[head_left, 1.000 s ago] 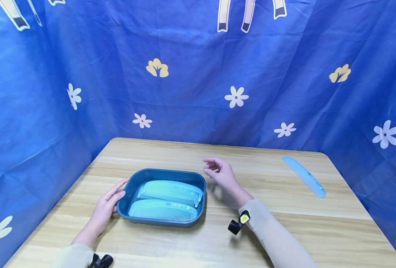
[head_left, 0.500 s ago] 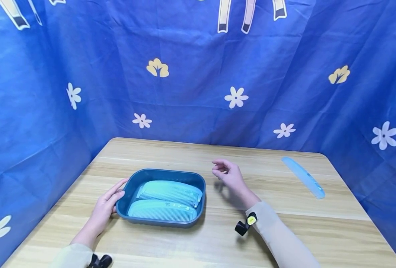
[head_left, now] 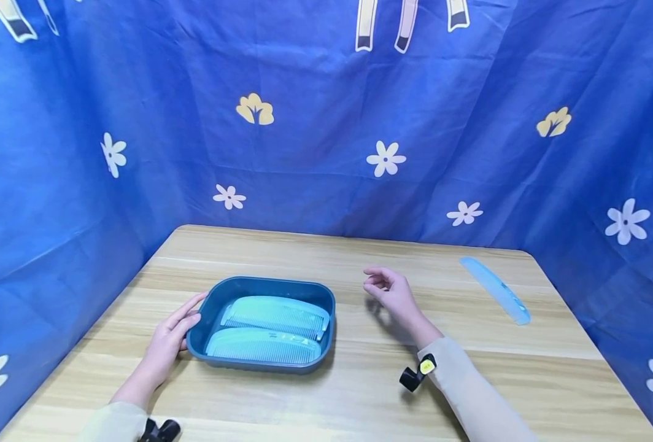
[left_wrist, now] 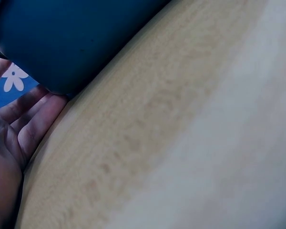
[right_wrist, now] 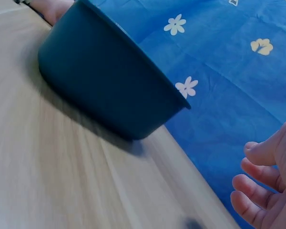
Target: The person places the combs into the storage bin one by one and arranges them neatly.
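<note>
My left hand (head_left: 164,345) grips the left end of a dark teal plastic basin (head_left: 260,368), thumb over the rim and fingers along the outer wall. In the left wrist view, the fingers (left_wrist: 43,114) touch the lower wall of the basin (left_wrist: 81,43). Light blue combs lie inside: a front comb (head_left: 260,345) and a back comb (head_left: 279,313), which looks doubled. Right of the basin, my right hand (head_left: 398,299) hovers over the table, fingers loosely curled around nothing. A single blue comb (head_left: 494,288) lies on the table farther right.
The wood-grain table (head_left: 359,393) has a blue patterned cloth (head_left: 315,184) hanging behind it and at both sides. Black camera mounts (head_left: 417,371) sit on both wrists.
My right hand has moved rightward, away from the basin and toward the lone comb. My left hand stays on the basin. The whole head view has shifted slightly.
</note>
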Motion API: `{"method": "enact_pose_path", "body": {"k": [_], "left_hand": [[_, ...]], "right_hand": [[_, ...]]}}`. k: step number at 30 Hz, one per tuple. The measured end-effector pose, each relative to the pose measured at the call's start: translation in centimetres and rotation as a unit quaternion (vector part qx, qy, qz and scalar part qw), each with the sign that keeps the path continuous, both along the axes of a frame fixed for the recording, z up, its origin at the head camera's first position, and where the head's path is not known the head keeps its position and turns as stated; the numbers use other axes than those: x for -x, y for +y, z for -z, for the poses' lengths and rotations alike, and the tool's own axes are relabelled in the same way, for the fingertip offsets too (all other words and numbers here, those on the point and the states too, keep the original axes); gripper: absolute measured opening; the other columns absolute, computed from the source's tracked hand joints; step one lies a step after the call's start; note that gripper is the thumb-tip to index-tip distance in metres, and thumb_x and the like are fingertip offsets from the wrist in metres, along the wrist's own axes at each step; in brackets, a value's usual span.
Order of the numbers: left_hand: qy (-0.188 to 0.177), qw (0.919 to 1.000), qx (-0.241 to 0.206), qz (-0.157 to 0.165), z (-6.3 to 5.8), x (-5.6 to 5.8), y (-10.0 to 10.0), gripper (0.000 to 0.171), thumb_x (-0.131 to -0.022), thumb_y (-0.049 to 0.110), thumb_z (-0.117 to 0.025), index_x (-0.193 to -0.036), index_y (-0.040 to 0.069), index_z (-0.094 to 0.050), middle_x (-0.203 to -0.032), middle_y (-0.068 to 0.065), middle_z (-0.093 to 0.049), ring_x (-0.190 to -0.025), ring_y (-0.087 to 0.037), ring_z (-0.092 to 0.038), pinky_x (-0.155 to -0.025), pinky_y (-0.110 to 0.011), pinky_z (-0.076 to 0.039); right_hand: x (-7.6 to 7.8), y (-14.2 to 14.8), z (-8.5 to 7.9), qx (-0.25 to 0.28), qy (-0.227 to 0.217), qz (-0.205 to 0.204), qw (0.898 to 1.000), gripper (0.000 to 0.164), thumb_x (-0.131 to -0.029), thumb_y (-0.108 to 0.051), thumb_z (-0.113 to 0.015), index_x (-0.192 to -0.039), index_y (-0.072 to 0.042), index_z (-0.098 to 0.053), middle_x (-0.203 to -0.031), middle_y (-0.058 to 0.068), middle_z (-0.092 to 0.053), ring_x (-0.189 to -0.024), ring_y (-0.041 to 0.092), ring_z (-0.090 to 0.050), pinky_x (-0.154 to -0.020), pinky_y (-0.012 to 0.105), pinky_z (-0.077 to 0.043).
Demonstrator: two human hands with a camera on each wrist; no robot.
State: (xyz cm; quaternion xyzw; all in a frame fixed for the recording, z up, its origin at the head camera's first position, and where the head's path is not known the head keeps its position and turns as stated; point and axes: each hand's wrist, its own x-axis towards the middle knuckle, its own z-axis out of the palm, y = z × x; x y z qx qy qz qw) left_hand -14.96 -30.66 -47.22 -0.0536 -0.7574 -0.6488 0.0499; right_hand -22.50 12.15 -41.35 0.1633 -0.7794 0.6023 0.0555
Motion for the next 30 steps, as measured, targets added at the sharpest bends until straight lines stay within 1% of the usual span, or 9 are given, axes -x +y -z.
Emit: {"method": "enact_pose_path", "body": {"k": [3, 7, 10, 12, 15, 18, 24, 30], "left_hand": [[-0.001, 1.0, 0.006, -0.005, -0.2, 0.0, 0.0, 0.046, -0.099, 0.022, -0.046, -0.143, 0.013, -0.037, -0.116, 0.014, -0.057, -0.084, -0.008, -0.063, -0.064, -0.027, -0.054], [-0.008, 0.9996, 0.021, -0.015, -0.3, 0.0, 0.0, 0.046, -0.099, 0.025, -0.046, -0.143, 0.016, -0.038, -0.114, 0.014, -0.057, -0.082, -0.007, -0.063, -0.063, -0.026, -0.054], [-0.014, 0.9992, 0.03, -0.023, -0.2, 0.0, -0.1, 0.045, -0.099, 0.026, -0.046, -0.143, 0.018, -0.039, -0.112, 0.01, -0.055, -0.077, -0.007, -0.062, -0.058, -0.025, -0.052], [-0.017, 0.9989, 0.034, -0.026, -0.2, 0.0, -0.1, 0.045, -0.099, 0.027, -0.046, -0.143, 0.018, -0.039, -0.111, 0.006, -0.053, -0.073, -0.008, -0.06, -0.055, -0.024, -0.05], [-0.017, 0.9988, 0.038, -0.027, -0.2, 0.1, 0.0, 0.046, -0.099, 0.028, -0.046, -0.143, 0.017, -0.039, -0.11, 0.004, -0.052, -0.073, -0.008, -0.06, -0.054, -0.024, -0.049], [-0.014, 0.9988, 0.039, -0.028, -0.1, 0.1, 0.0, 0.045, -0.099, 0.028, -0.046, -0.142, 0.018, -0.04, -0.111, 0.003, -0.052, -0.078, -0.008, -0.061, -0.058, -0.025, -0.051], [-0.015, 0.9986, 0.042, -0.029, -0.2, 0.0, 0.1, 0.046, -0.099, 0.028, -0.046, -0.143, 0.018, -0.039, -0.112, 0.004, -0.052, -0.081, -0.008, -0.061, -0.06, -0.026, -0.052], [-0.017, 0.9983, 0.048, -0.028, -0.2, 0.0, 0.1, 0.046, -0.099, 0.029, -0.045, -0.143, 0.018, -0.038, -0.113, 0.008, -0.052, -0.083, -0.008, -0.061, -0.062, -0.027, -0.053]], "right_hand": [[0.3, 0.6, 0.6, 0.005, 0.004, -0.002, 1.0, 0.029, -0.083, 0.007, -0.063, -0.111, 0.012, -0.058, -0.091, 0.024, -0.06, -0.078, 0.02, -0.056, -0.067, 0.019, -0.045], [1.4, 1.7, 2.1, 0.015, 0.005, 0.004, 1.0, 0.031, -0.082, 0.004, -0.066, -0.112, 0.011, -0.059, -0.09, 0.02, -0.061, -0.077, 0.016, -0.056, -0.067, 0.019, -0.045], [2.2, 2.5, 3.0, 0.014, 0.003, 0.014, 1.0, 0.032, -0.082, 0.0, -0.067, -0.112, 0.008, -0.06, -0.089, 0.016, -0.062, -0.076, 0.014, -0.056, -0.066, 0.019, -0.046], [2.3, 3.0, 3.4, 0.013, 0.001, 0.021, 1.0, 0.032, -0.082, 0.0, -0.067, -0.112, 0.009, -0.06, -0.089, 0.016, -0.062, -0.075, 0.013, -0.056, -0.064, 0.021, -0.047], [2.4, 3.9, 3.7, 0.016, -0.005, 0.028, 0.999, 0.032, -0.082, 0.0, -0.068, -0.112, 0.008, -0.06, -0.088, 0.016, -0.062, -0.072, 0.013, -0.056, -0.06, 0.024, -0.049], [2.5, 4.9, 3.9, 0.012, -0.011, 0.032, 0.999, 0.032, -0.082, 0.001, -0.067, -0.112, 0.009, -0.059, -0.088, 0.016, -0.062, -0.07, 0.013, -0.056, -0.056, 0.029, -0.05], [2.4, 6.9, 4.1, -0.008, -0.012, 0.041, 0.999, 0.034, -0.083, 0.001, -0.066, -0.114, 0.01, -0.058, -0.087, 0.014, -0.062, -0.069, 0.013, -0.056, -0.056, 0.031, -0.051], [2.1, 8.5, 4.3, -0.03, -0.027, 0.058, 0.998, 0.035, -0.084, -0.002, -0.066, -0.117, 0.007, -0.058, -0.092, 0.018, -0.062, -0.072, 0.017, -0.057, -0.059, 0.033, -0.051]]}}
